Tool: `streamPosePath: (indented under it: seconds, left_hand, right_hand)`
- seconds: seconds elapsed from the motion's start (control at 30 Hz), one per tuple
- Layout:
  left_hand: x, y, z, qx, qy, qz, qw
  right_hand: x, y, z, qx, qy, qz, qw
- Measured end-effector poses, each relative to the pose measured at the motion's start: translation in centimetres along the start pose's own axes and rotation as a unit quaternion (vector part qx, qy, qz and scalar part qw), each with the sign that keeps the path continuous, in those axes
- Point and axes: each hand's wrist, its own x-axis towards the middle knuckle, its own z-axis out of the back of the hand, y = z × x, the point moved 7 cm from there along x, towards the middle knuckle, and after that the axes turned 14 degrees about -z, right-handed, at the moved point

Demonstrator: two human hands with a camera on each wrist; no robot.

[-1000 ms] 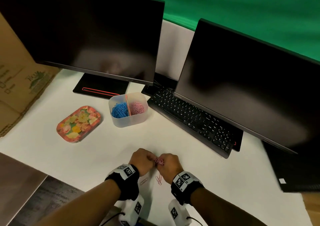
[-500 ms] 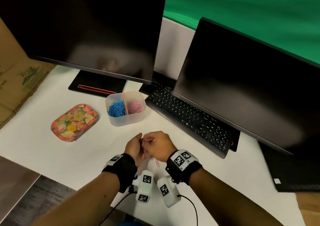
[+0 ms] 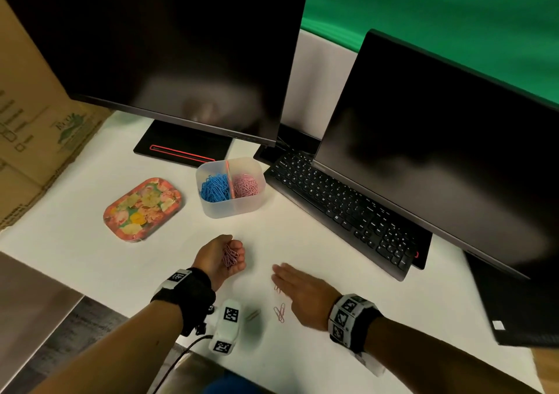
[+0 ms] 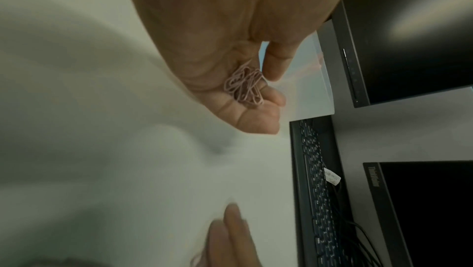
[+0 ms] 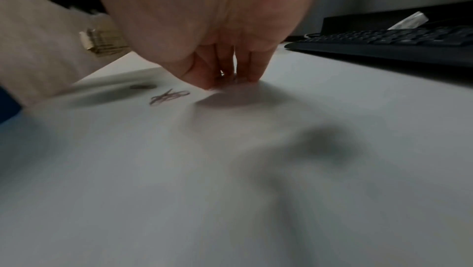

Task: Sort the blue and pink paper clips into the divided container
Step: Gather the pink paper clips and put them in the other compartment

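My left hand (image 3: 225,256) is cupped palm-up above the table and holds a small bunch of pink paper clips (image 3: 230,256), also seen as pink clips (image 4: 244,87) in the curled fingers. My right hand (image 3: 295,281) lies flat and low over the table, fingers straight, fingertips (image 5: 230,79) touching the surface. A few loose pink clips (image 3: 279,312) lie beside it, the same loose clips (image 5: 169,96) in the wrist view. The divided container (image 3: 231,210) stands further back, blue clips (image 3: 215,188) in its left half, pink clips (image 3: 245,185) in its right.
A flowered tray (image 3: 142,209) sits left of the container. A black keyboard (image 3: 344,209) runs along the right under two dark monitors (image 3: 169,48). Cardboard (image 3: 33,139) leans at the far left. The table's near edge (image 3: 90,290) is close to my wrists.
My hands have come apart. The left one moved up and left with the pink clips cupped in it. The right one dropped flat onto the table near the loose clips.
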Motion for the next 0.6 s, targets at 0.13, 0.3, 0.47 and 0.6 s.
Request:
streamPosePath:
  seconds: [0.13,0.3,0.47,0.6]
  left_hand:
    - [0.0,0.2,0.3,0.009,0.003,0.002,1.0]
    - [0.1,0.3,0.4,0.022,0.002,0.003,1.0]
    - [0.2,0.4,0.0,0.035,0.006,0.008,0.999]
    - [0.2,0.8,-0.5,0.046,0.013,0.017,0.999]
  right_hand:
    - [-2.4,0.2,-1.2,0.095,-0.028,0.015,0.995]
    - [-3.9,-1.7,-0.4,0.213,-0.058,-0.155,0.963]
    - [-4.4,1.1,-1.8,0.179,-0.031,-0.215,0.96]
    - [-2.6,2.3,-2.1,0.191,-0.027,-0.209,0.959]
